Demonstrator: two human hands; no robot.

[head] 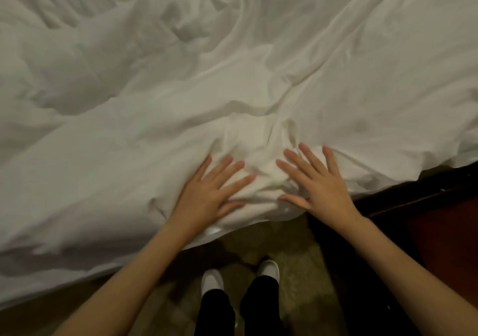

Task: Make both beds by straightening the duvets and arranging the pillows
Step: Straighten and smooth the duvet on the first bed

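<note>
Duvet (181, 77), white and creased, spread from nine o'clock to three, hanging over bed edge. Left hand (207, 193) at six o'clock, flat, fingers straight and fanned, pressing bunched fold. Right hand (319, 183) just beside at five, likewise splayed on cloth. White shoes (269, 268) below on carpet (292, 245). Dark wood (426, 232) at four.

White duvet (232, 64) covers bed, heavily creased, folds bunched near edge closest to camera. Duvet edge hangs over bed side, dipping toward floor. Left hand (207, 193) and right hand (318, 183) lie flat on duvet near that edge, fingers spread, close together. Patterned carpet floor (292, 235) below bed edge; two white shoes (269, 268) stand on it. Dark wooden furniture (426, 222) stands at right, beside bed.
</note>
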